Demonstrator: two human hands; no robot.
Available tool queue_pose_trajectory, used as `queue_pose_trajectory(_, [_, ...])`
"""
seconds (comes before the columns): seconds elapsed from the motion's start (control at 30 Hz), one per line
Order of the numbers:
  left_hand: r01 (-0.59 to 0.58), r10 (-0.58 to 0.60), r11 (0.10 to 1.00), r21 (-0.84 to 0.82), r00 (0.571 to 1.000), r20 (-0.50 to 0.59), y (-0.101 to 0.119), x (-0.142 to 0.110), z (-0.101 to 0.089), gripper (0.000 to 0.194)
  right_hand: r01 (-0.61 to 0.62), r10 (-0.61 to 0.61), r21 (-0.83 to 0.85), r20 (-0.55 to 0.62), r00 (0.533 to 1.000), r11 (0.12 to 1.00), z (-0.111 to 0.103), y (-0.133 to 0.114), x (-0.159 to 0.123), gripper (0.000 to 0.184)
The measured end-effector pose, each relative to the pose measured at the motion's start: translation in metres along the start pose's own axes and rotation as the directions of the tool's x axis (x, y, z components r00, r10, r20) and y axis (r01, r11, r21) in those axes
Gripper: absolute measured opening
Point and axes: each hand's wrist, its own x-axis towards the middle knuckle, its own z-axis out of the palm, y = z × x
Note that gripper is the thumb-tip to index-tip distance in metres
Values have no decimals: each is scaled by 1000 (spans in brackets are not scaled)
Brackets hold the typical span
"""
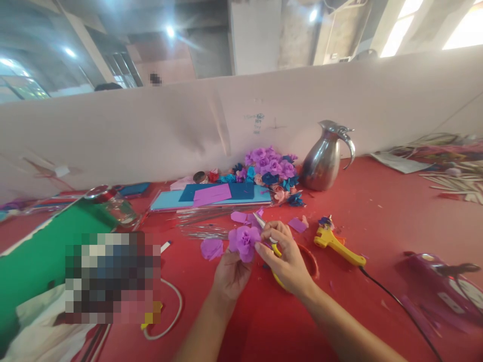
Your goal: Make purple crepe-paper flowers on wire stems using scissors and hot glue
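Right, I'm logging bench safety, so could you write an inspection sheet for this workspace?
Surface: red tabletop, small scraps scattered on it.
Job's things: purple paper flower in hand; more paper flowers piled beside the metal jug.
Clutter: paper sheets, yellow glue gun.
Hands: left hand holds the flower; right hand has its fingers at the petals, grip unclear.
Cables: black cable from the glue gun; white cable at left.
Surroundings: pale partition behind; ceiling lights lit.
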Motion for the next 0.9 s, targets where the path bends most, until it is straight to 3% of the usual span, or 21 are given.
queue_pose_trajectory(0.37, [46, -46, 999, 12, 999, 23, 3, -2, -5, 24, -38, 38, 60, 6, 999, 998, 2, 1, -4, 13])
queue_pose_trajectory(0.53, [64, -65, 995, -76, 998, -11, 8, -3, -2, 29, -9, 14, 72, -60, 998, 997, 1, 0, -6, 16])
queue_pose_trajectory(0.73, [9, -18, 996, -84, 995, -98, 8, -4, 7, 33, -91, 92, 56, -18, 996, 994, 10, 2, -8, 9])
queue_pose_trajectory(0.9, [65, -70, 997, -50, 992, -101, 9, -5, 5, 29, -174, 173, 214, 20, 985, 961, 14, 6, -8, 12])
